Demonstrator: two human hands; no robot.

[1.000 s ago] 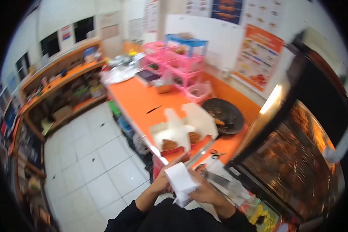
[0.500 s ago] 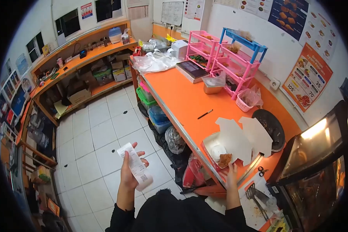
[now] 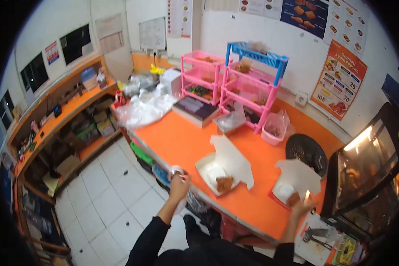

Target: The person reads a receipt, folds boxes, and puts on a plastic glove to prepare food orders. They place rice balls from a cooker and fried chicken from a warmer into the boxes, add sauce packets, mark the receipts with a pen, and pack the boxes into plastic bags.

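Observation:
My left hand (image 3: pixel 178 185) is closed on a white paper slip (image 3: pixel 181 205) over the front edge of the orange table (image 3: pixel 164 144). Behind it, to the right, an open white box (image 3: pixel 204 170) holds a round white item (image 3: pixel 216 173) and a brown fried piece (image 3: pixel 225 183). A second open box (image 3: pixel 306 176) stands farther right, with another white item (image 3: pixel 283 191) inside. My right hand (image 3: pixel 301 207) is at that box's front corner, right beside a brown piece (image 3: pixel 292 199). Its fingers are blurred, and whether they grip the piece is unclear.
A black round tray (image 3: pixel 307 153) lies behind the right box, near a lit glass cabinet (image 3: pixel 365 166). Pink and blue racks (image 3: pixel 248 88), a pink basket (image 3: pixel 274 131) and white plastic bags (image 3: pixel 146 108) line the back. Tongs (image 3: pixel 317 235) lie on a white board at the front right.
The two boxes now stand apart instead of overlapping. My left hand has moved right to the table edge with the slip, and my right hand is at the right box. The pen is no longer visible.

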